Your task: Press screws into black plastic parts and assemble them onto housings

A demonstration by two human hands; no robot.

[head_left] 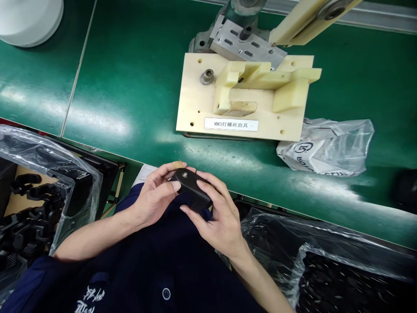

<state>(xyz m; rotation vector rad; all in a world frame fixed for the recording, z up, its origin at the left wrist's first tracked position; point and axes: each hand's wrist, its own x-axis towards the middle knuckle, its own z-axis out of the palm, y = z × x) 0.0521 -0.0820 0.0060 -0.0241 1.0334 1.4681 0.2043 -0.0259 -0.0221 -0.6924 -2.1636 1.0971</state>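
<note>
Between my two hands is a black plastic housing (192, 184) with rounded ends and a small pale round mark near its left end. My left hand (159, 191) grips the left end, thumb on the near side and fingers behind. The right end is in my right hand (220, 208), with fingers over the top and the thumb at the lower edge. I hold the housing above my lap, just in front of the table edge. Its underside is hidden.
A cream fixture (195, 104) with a label and raised blocks stands on the green table (140, 87). Beside it lies a clear plastic bag (329, 148). Plastic-lined bins with black parts (32, 221) flank me. A white round object (29, 19) sits at upper left.
</note>
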